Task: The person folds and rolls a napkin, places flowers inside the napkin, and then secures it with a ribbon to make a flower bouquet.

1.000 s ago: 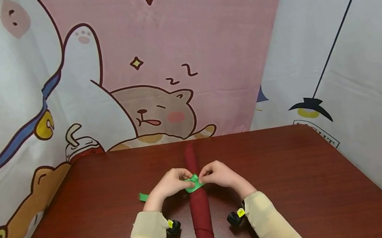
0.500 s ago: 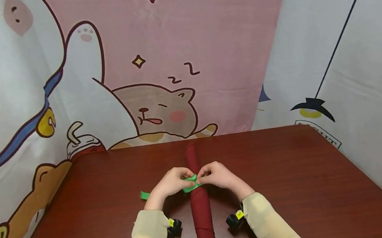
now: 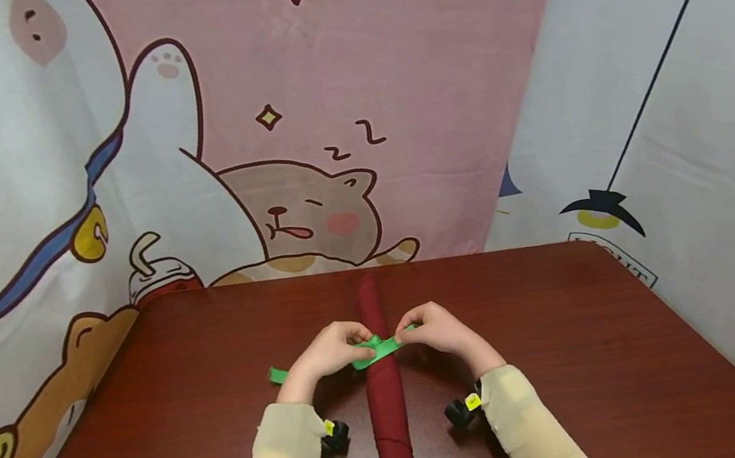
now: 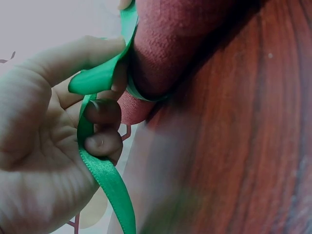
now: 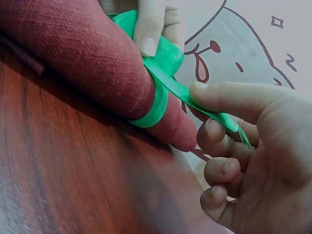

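A dark red rolled cloth point(image 3: 388, 412) lies lengthwise on the table, pointing away from me. Round its middle passes a green ribbon point(image 5: 155, 109), crossed and looped on top. My left hand point(image 3: 328, 353) pinches a ribbon loop between thumb and fingers on the roll's left side; in the left wrist view a long ribbon tail point(image 4: 109, 180) hangs down across that palm. On the other side my right hand point(image 3: 439, 330) pinches the ribbon's short end point(image 5: 219, 117), whose frayed tip sticks out past the fingers. Between the hands the ribbon is stretched across the roll.
The brown wooden table point(image 3: 538, 330) ends at a back edge against a printed cartoon curtain point(image 3: 417, 91). A small black camera is worn on each wrist. The far tail of the ribbon point(image 3: 278, 375) shows left of my left hand.
My right hand has moved a little to the right, drawing the ribbon end out from the middle of the roll. My left hand stays about where it was. The head view has shifted slightly.
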`<state>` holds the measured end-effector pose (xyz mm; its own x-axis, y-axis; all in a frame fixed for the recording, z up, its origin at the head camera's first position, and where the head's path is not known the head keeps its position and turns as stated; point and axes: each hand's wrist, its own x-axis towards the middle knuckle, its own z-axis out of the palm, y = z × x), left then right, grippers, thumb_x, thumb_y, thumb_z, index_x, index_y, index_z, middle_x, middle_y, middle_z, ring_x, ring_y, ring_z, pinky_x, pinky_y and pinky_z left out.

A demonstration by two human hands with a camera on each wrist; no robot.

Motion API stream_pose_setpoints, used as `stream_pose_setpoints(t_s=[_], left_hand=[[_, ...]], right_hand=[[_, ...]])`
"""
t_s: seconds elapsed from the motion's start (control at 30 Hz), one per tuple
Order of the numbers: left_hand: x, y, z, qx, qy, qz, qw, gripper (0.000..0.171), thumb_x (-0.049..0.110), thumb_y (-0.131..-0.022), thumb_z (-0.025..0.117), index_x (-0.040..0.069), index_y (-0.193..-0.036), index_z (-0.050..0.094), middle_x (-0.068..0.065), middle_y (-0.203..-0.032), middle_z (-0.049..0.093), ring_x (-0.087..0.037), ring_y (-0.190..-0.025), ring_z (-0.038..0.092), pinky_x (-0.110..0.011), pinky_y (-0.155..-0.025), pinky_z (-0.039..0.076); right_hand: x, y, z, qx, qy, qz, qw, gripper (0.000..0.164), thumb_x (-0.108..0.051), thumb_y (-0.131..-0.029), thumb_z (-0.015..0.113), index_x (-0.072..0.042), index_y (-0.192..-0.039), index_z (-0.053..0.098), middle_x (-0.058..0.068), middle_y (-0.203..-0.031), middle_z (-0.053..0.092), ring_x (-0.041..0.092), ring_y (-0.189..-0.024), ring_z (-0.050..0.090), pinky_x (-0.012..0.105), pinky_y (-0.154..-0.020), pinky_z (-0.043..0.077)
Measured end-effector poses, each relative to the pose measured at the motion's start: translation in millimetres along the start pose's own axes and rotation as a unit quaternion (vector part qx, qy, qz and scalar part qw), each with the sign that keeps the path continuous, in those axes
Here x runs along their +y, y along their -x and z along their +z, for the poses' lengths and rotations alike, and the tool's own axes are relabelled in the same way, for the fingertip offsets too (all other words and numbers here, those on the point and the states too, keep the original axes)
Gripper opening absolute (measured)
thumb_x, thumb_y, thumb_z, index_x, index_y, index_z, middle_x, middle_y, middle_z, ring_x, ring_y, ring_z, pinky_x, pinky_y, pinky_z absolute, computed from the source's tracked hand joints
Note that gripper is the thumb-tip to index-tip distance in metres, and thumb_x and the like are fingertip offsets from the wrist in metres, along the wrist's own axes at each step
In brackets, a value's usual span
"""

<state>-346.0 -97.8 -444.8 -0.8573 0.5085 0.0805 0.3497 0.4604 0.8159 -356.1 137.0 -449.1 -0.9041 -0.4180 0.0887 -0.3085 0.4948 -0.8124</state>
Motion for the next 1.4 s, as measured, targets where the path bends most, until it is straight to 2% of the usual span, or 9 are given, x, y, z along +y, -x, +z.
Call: stream_pose_setpoints(t_s=[0.4,0.57,0.83,1.07,1.4], left_hand=[[-2.5,0.5,0.4,-0.003,0.009,0.0,1.0,0.014,0.011,-0.082,0.072,0.005,-0.094,0.07,0.001,-0.083,0.065,-0.011,-0.076,0.057,-0.029,-0.07,0.047],[-2.1,0.1,0.8,-0.006,0.01,0.008,0.9999,0.013,0.013,-0.083,0.073,0.006,-0.093,0.07,0.001,-0.082,0.066,-0.012,-0.075,0.058,-0.03,-0.07,0.047],[-1.0,-0.7,0.6,-0.005,-0.002,0.0,1.0,0.011,0.011,-0.083,0.072,0.007,-0.094,0.07,0.002,-0.084,0.065,-0.012,-0.077,0.057,-0.03,-0.07,0.047],[-1.1,-0.8,0.9,0.001,-0.007,-0.004,1.0,0.013,0.01,-0.082,0.073,0.006,-0.094,0.07,0.002,-0.084,0.065,-0.012,-0.078,0.057,-0.03,-0.07,0.047],[-3.2,-1.7,2.6,0.002,0.008,-0.002,1.0,0.012,0.016,-0.083,0.075,0.008,-0.089,0.069,0.002,-0.08,0.064,-0.011,-0.073,0.056,-0.027,-0.066,0.045]], right_hand=[[-9,-4,18,-0.014,0.009,-0.022,1.0,0.007,-0.018,-0.083,0.073,-0.011,-0.084,0.075,-0.004,-0.083,0.069,0.012,-0.078,0.055,0.03,-0.067,0.045],[-12,-5,25,-0.01,0.013,-0.024,1.0,0.006,-0.018,-0.083,0.073,-0.012,-0.083,0.075,-0.004,-0.084,0.068,0.012,-0.075,0.054,0.029,-0.064,0.045],[-7,-4,19,0.006,0.014,-0.016,1.0,0.008,-0.022,-0.083,0.074,-0.014,-0.083,0.075,-0.005,-0.081,0.069,0.012,-0.076,0.057,0.029,-0.067,0.047],[-2,-3,12,0.022,0.007,-0.002,1.0,0.009,-0.022,-0.082,0.074,-0.013,-0.08,0.075,-0.004,-0.079,0.068,0.014,-0.074,0.056,0.031,-0.065,0.046],[-6,-6,24,-0.005,0.01,-0.018,1.0,0.008,-0.018,-0.086,0.071,-0.012,-0.081,0.075,-0.005,-0.077,0.067,0.011,-0.066,0.053,0.028,-0.058,0.044]])
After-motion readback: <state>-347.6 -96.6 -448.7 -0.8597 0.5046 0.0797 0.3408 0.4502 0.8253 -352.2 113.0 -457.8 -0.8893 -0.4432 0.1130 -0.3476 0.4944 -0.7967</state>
